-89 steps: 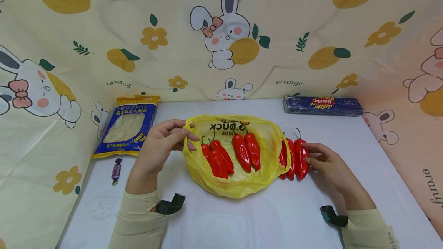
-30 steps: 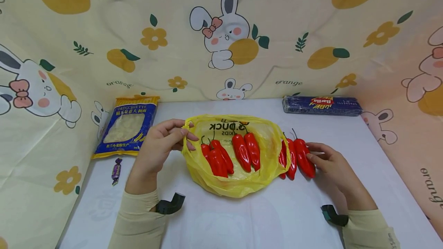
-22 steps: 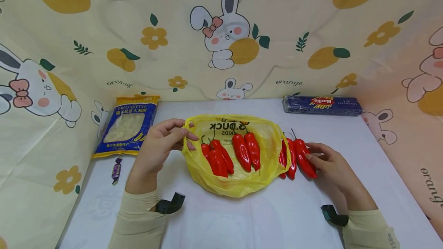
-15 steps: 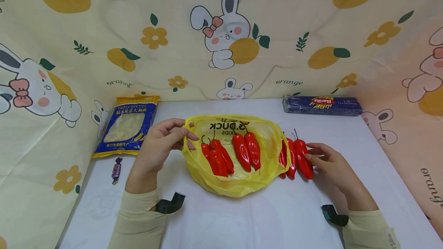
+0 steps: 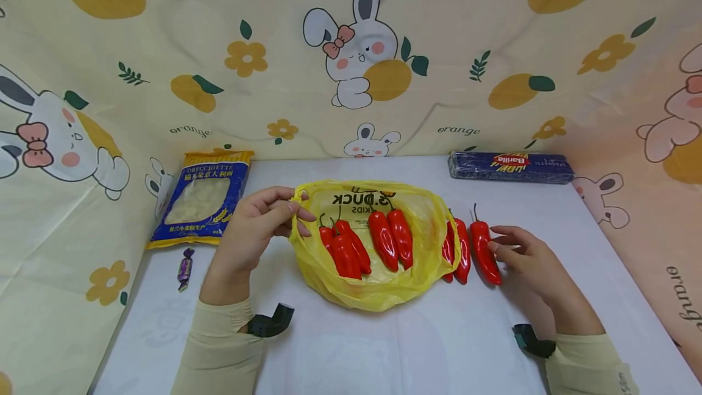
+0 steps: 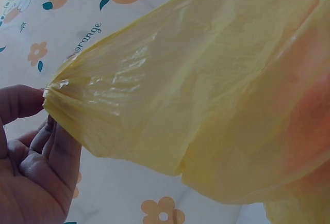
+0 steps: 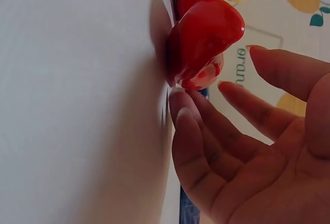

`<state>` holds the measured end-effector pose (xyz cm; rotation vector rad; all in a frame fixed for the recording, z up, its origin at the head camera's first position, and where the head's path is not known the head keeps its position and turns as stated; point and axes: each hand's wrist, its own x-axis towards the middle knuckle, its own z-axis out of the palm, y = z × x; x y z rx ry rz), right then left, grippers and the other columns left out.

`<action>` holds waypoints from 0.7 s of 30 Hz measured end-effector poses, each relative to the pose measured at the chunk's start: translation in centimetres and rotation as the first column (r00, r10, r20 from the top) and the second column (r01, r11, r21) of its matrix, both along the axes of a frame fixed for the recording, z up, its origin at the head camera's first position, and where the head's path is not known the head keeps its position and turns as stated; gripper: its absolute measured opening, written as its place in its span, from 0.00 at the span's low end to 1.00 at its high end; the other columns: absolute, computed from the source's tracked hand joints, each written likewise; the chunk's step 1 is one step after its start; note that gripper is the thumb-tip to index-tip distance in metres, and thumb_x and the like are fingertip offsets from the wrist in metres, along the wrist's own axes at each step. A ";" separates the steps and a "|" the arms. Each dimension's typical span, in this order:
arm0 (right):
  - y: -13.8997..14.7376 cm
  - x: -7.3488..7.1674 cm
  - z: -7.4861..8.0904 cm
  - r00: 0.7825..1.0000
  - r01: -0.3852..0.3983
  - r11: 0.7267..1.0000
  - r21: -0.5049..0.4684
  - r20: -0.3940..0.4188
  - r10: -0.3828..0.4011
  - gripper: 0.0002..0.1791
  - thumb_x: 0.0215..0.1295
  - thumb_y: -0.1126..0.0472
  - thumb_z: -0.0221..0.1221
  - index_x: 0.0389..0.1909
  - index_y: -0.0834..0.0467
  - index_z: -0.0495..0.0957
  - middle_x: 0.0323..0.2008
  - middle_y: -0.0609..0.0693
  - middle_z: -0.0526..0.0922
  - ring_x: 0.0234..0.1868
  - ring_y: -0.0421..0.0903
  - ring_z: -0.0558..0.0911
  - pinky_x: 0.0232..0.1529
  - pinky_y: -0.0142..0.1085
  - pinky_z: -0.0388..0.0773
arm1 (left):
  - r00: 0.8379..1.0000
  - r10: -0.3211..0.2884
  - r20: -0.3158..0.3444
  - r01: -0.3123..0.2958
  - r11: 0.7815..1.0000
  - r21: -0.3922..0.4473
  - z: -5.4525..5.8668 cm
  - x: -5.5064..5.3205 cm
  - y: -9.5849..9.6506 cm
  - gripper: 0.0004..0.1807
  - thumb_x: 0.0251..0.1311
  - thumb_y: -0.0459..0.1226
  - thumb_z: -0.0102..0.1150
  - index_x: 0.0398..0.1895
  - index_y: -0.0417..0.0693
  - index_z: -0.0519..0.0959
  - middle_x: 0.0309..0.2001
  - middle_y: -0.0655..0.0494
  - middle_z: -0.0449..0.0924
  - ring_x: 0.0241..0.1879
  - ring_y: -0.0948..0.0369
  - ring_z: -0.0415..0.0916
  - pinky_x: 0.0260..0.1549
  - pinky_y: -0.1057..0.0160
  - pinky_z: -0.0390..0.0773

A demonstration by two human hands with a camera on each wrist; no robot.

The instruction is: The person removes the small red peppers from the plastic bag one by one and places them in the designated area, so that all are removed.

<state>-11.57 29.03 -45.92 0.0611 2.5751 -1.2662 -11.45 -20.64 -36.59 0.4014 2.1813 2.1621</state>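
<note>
Roomy tabletop (image 5: 351,355), left fingers (image 6: 21,101) tight on bag rim (image 5: 378,288), right fingers (image 7: 259,114) loose beside pepper (image 5: 485,253)

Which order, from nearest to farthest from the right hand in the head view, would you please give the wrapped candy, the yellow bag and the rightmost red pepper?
1. Rightmost red pepper: immediately left of the right hand.
2. Yellow bag: farther left, around mid-table.
3. Wrapped candy: far left, beyond the left hand.

I see a small play-like nook: bunny cloth (image 5: 439,35) stands around a white worktop (image 5: 356,346). I can't tell which room.
</note>
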 end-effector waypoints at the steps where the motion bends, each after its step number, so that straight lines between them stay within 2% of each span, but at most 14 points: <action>1: 0.0 0.0 0.0 1.000 -0.002 1.000 0.000 0.005 0.002 0.36 0.83 0.47 0.60 0.80 0.65 0.65 0.68 0.73 0.73 0.61 0.66 0.78 0.45 0.44 0.88 | 1.000 -0.001 0.000 0.001 1.000 0.000 0.0 0.0 0.0 0.13 0.81 0.28 0.53 0.57 0.25 0.78 0.46 0.32 0.88 0.32 0.51 0.90 0.38 0.56 0.89; 9: -0.1 0.1 -0.1 0.999 -0.029 1.000 -0.009 0.041 0.030 0.37 0.81 0.46 0.62 0.79 0.64 0.66 0.67 0.73 0.74 0.57 0.63 0.81 0.46 0.46 0.88 | 1.000 0.000 0.000 0.000 1.000 0.000 0.0 0.0 0.0 0.13 0.81 0.28 0.53 0.57 0.25 0.78 0.44 0.39 0.90 0.32 0.50 0.90 0.38 0.55 0.89; 13: -0.1 0.2 0.2 0.999 -0.035 0.999 0.039 0.029 0.034 0.38 0.82 0.45 0.61 0.80 0.64 0.65 0.68 0.73 0.73 0.60 0.67 0.79 0.48 0.51 0.88 | 1.000 0.000 0.000 0.000 1.000 0.000 -0.1 0.1 -0.1 0.12 0.81 0.29 0.53 0.57 0.25 0.78 0.44 0.39 0.90 0.32 0.51 0.90 0.37 0.56 0.89; 15: -0.2 0.2 0.6 1.000 -0.023 0.997 0.069 0.002 0.023 0.37 0.83 0.45 0.60 0.81 0.63 0.64 0.68 0.72 0.73 0.61 0.69 0.78 0.49 0.55 0.88 | 1.000 0.001 0.001 -0.001 1.000 -0.001 0.0 0.1 -0.1 0.12 0.81 0.29 0.53 0.57 0.26 0.77 0.43 0.40 0.90 0.32 0.51 0.90 0.36 0.57 0.89; 17: -0.4 0.3 1.0 0.999 -0.005 0.996 0.089 -0.049 0.010 0.36 0.83 0.46 0.59 0.81 0.62 0.65 0.68 0.71 0.74 0.62 0.70 0.76 0.48 0.54 0.87 | 1.000 0.002 0.002 -0.002 1.000 -0.005 0.0 0.1 -0.1 0.12 0.81 0.29 0.53 0.57 0.26 0.77 0.42 0.41 0.90 0.32 0.51 0.90 0.35 0.58 0.88; 21: -1.0 0.5 2.0 0.983 0.016 0.997 0.069 -0.181 -0.003 0.33 0.84 0.49 0.58 0.81 0.59 0.66 0.67 0.69 0.76 0.61 0.67 0.77 0.44 0.42 0.86 | 1.000 0.007 0.006 -0.007 1.000 -0.014 0.0 0.1 -0.1 0.13 0.81 0.29 0.53 0.58 0.26 0.77 0.42 0.41 0.90 0.32 0.52 0.90 0.35 0.59 0.88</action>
